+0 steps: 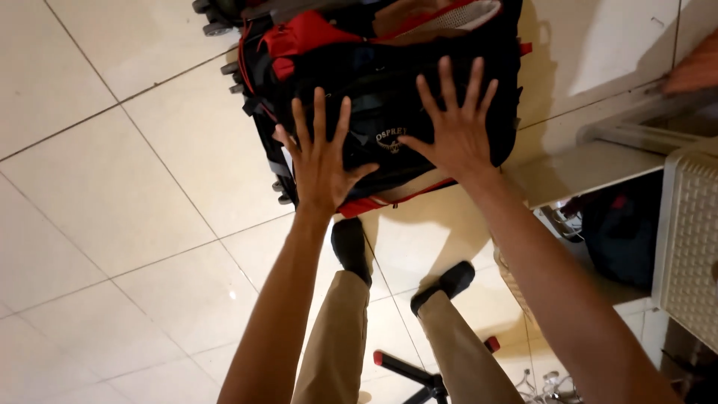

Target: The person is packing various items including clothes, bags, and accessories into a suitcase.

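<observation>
A black and red backpack [378,82] lies on the pale tiled floor in front of my feet. My left hand [320,153] hovers over its near left edge, fingers spread wide, palm down. My right hand [455,123] is spread the same way over the bag's near right part. Neither hand holds anything; whether the palms touch the fabric I cannot tell. The bag's far end has a red pocket [303,34] and an open mesh flap.
My legs in tan trousers and black socks [351,247] stand just below the bag. A white plastic basket [688,239] and a dark bag [621,228] sit at the right. A black stand with red tips [430,374] lies near my feet. Small wheels [213,19] show at top.
</observation>
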